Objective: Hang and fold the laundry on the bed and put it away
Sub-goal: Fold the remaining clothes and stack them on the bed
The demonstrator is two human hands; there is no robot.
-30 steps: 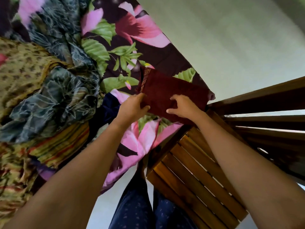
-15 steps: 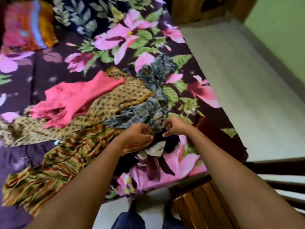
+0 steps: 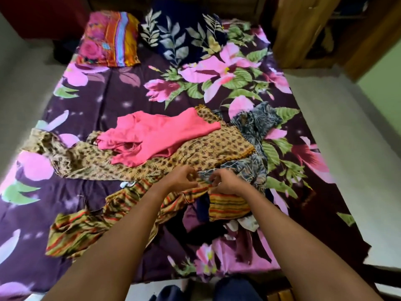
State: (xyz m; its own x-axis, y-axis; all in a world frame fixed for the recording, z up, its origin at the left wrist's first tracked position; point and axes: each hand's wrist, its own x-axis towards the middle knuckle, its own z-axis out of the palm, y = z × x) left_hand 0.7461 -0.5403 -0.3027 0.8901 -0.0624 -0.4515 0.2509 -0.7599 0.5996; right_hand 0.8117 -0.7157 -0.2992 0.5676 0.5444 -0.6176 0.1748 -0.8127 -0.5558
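Now left hand point(image 3: 181, 179) pinches top edge of striped garment point(image 3: 86, 231) on near part of bed point(image 3: 108, 98); right hand point(image 3: 226, 183) pinches same edge just beside it, fingers curled. Pink top point(image 3: 156, 135) lies on spotted tan cloth point(image 3: 201, 153) beyond hands; grey leaf-print garment point(image 3: 257, 127) at right.

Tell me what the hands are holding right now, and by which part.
Both the left hand and the right hand pinch the striped garment along its upper edge, side by side; blur hides the exact grip.
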